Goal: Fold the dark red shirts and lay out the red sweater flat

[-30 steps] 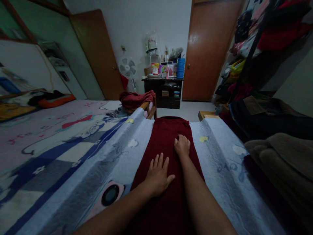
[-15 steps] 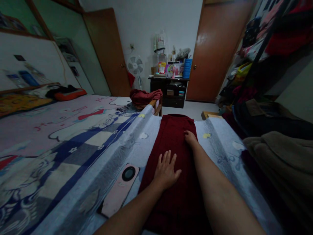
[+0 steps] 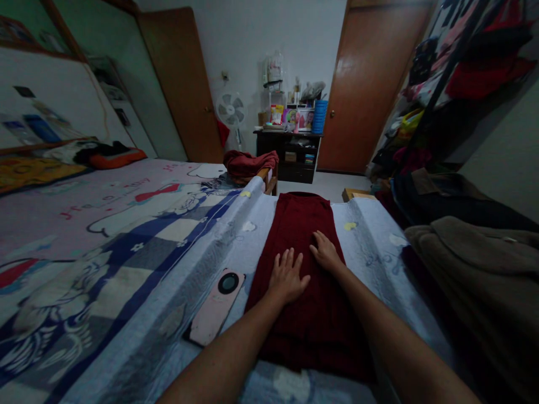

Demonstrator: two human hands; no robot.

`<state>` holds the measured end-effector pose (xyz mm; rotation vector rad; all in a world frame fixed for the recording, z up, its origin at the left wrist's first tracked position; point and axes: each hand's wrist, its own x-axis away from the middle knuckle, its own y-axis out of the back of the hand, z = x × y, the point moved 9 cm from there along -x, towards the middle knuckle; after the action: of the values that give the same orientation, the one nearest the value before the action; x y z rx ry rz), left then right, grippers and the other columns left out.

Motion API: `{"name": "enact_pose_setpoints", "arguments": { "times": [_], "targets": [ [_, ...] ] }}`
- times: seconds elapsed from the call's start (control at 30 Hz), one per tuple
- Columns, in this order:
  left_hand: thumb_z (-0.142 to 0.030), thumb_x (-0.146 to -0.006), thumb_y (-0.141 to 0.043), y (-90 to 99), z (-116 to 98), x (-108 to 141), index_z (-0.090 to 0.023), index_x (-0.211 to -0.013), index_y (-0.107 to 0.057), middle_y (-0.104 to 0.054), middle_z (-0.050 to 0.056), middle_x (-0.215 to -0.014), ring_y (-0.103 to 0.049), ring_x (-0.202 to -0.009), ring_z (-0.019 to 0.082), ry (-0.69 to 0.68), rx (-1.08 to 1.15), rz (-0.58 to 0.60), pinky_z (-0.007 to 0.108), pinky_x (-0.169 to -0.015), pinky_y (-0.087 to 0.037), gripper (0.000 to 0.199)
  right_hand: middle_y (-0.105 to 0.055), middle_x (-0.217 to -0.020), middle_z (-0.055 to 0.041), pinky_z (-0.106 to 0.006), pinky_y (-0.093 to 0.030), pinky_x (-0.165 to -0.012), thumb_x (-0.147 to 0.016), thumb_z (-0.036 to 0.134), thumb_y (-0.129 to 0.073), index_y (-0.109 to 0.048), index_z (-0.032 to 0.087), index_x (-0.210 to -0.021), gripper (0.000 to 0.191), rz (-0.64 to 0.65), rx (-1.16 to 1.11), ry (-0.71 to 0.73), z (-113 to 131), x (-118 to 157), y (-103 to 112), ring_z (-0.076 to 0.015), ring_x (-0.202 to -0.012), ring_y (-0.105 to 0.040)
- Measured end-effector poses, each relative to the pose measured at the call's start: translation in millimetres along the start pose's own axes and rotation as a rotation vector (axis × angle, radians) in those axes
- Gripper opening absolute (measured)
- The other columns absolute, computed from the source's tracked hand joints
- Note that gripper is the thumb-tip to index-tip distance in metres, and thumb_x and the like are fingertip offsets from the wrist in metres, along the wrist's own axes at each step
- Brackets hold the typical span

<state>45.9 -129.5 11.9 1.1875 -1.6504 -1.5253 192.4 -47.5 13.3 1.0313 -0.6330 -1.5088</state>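
A dark red garment [image 3: 298, 224], folded into a long strip, lies flat on a light blue patterned cloth [image 3: 246, 224]. My left hand [image 3: 288, 278] rests on its middle with the palm down and the fingers spread. Slightly farther off and to the right, my right hand [image 3: 326, 251] lies on the garment too, fingers stretched out and a little bent. Neither hand grasps the fabric. To the left of the garment lies a pink phone [image 3: 216, 306] with a round dark camera ring, apart from my hands.
A bed with a printed sheet [image 3: 109, 196] spreads out on the left. On the right sits a stack of folded clothes [image 3: 475, 252]. A reddish cloth [image 3: 250, 163] hangs over a wooden frame ahead. Farther back stand a fan [image 3: 231, 109] and a dark cabinet [image 3: 290, 160].
My right hand has moved from the garment's right edge inward and nearer to me. My left hand stays about where it was. The camera view has shifted slightly, showing the garment's near end.
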Motion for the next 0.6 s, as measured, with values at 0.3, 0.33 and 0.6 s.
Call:
{"name": "enact_pose_setpoints", "arguments": {
  "times": [0.3,0.33,0.6],
  "targets": [
    [-0.054,-0.091,-0.037,0.5,-0.2,0.3,-0.018,-0.148,-0.031,-0.026,0.016,-0.156,-0.022,-0.144,0.029,-0.001,0.012,-0.02,0.05,-0.117,-0.012,0.068,-0.032,-0.154,-0.014,-0.047,-0.024,-0.115,-0.094,0.034,-0.046,-0.04,0.014,-0.144,0.054,0.15,0.23,0.134,42.0,102.0,8.5,-0.0265,-0.142,-0.028],
    [-0.054,-0.091,-0.037,0.8,-0.3,0.4,-0.018,-0.148,-0.031,-0.027,0.016,-0.156,-0.022,-0.144,0.029,0.0,0.015,-0.022,0.05,-0.117,-0.012,0.068,-0.032,-0.154,-0.0137,-0.047,-0.025,-0.115,-0.093,0.034,-0.046,-0.041,0.015,-0.144,0.054,0.147,0.227,0.145,45.6,113.6,11.6,-0.0261,-0.142,-0.028],
    [-0.052,-0.091,-0.038,2.7,-0.3,2.1,-0.018,-0.148,-0.032,-0.028,0.015,-0.156,-0.022,-0.144,0.029,0.01,0.032,-0.024,0.048,-0.117,-0.011,0.067,-0.038,-0.151,-0.0106,-0.049,-0.028,-0.114,-0.09,0.028,-0.049,-0.044,0.018,-0.142,0.053,0.142,0.2,0.155,58.5,188.1,24.5,-0.0262,-0.142,-0.028]
  ]
}}
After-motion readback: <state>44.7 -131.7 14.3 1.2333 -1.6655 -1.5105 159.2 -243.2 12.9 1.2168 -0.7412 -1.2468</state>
